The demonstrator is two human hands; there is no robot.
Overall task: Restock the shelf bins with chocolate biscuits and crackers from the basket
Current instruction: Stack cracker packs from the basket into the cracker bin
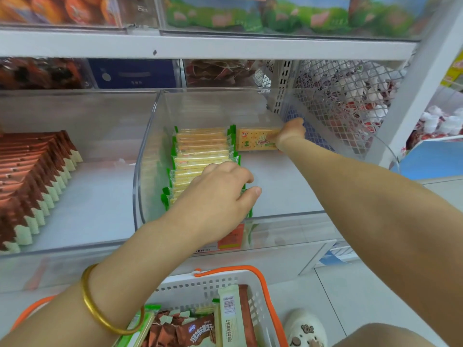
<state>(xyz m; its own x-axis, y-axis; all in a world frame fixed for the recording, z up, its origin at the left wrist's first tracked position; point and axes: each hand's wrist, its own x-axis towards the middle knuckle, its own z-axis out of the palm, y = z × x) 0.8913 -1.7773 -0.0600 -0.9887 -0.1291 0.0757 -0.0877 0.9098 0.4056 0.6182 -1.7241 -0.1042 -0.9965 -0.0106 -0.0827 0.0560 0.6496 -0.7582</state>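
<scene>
While the right hand (292,132) has its grip clamped on one end of a single cracker pack (255,142) at the back edge of the clear bin (140,156), the left hand (218,196) curls its grip over the front packs of the cracker row (200,146) along the bin's left side. Chocolate biscuits (37,176) line the neighbouring bin (100,196). Below the shelf's front edge, the basket (200,286) holds more of both.

white shelf (309,260) — two clear bins (146,136)
</scene>
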